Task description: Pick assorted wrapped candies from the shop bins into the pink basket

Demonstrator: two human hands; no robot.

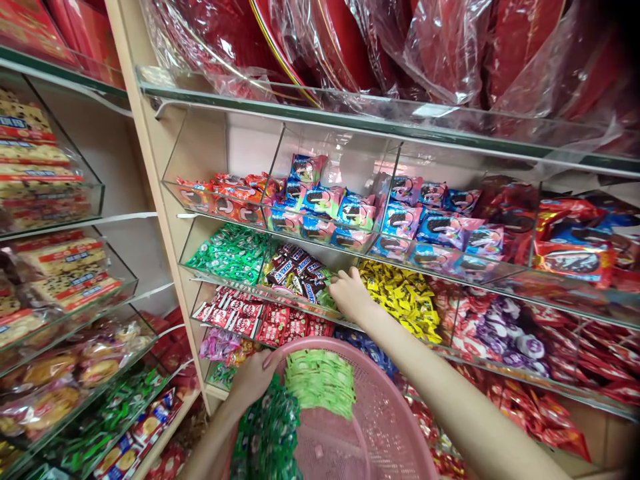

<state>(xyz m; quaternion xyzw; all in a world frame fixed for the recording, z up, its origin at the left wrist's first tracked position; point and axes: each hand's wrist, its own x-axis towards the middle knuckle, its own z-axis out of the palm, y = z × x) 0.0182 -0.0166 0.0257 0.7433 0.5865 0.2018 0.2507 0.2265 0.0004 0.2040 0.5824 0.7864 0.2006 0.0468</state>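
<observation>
My left hand (256, 377) is closed on the near-left rim of a round pink plastic basket (395, 413). Inside the basket are a pile of dark green wrapped candies (270, 437) and a neat stack of light green packets (320, 381). My right hand (349, 293) reaches into a shelf bin, its fingers curled down at a few light green packets (326, 295). What its fingertips grip is hidden. Left of these packets lie Snickers bars (300, 270); on the right are yellow wrapped candies (400, 300).
Clear-walled bins hold green candies (233, 250), blue cookie packs (320, 200), red packets (227, 313) and purple-white candies (510, 333). A glass shelf edge (350, 113) runs above, below red plastic-wrapped items (340, 47). More stocked shelves (65, 280) stand at left.
</observation>
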